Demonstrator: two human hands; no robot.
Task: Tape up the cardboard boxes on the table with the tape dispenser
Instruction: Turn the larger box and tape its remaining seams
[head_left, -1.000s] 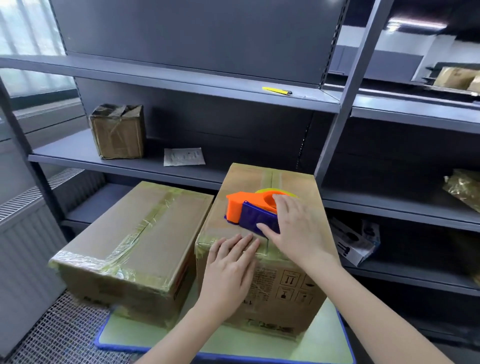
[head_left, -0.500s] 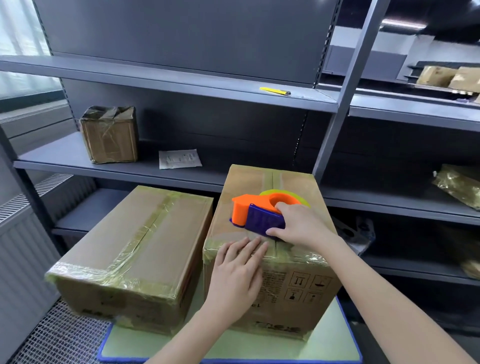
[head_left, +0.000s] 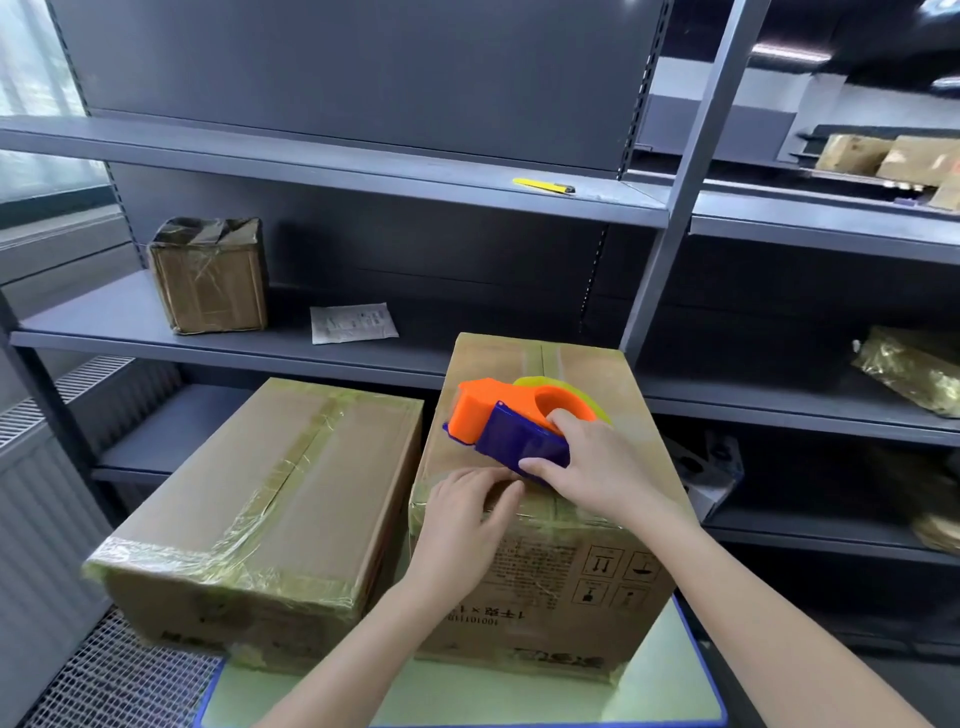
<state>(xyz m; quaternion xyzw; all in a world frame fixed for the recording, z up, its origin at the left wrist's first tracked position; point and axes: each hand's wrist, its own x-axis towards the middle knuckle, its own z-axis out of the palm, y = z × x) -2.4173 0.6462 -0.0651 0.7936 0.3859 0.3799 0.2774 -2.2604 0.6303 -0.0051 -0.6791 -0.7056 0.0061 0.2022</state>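
Observation:
Two cardboard boxes stand on a pale green table (head_left: 670, 691) with a blue rim. The left box (head_left: 270, 493) is wrapped in yellowish tape. On top of the taller right box (head_left: 540, 582) sits an orange and purple tape dispenser (head_left: 498, 421) with a yellow roll. My right hand (head_left: 597, 467) grips the dispenser's near end, thumb on the purple side, a finger in the orange loop. My left hand (head_left: 467, 514) presses flat on the box's near top edge, right in front of the dispenser.
Grey metal shelving stands behind the table. The middle shelf bears a small taped box (head_left: 208, 275) and a paper sheet (head_left: 353, 322). A yellow utility knife (head_left: 543, 185) lies on the upper shelf. Wrapped packages sit at far right (head_left: 909, 369). A radiator and wire grid lie at left.
My right hand has closed round the dispenser and drawn it nearer the box's front edge. My left hand stayed pressed on the box top. The camera shifted slightly.

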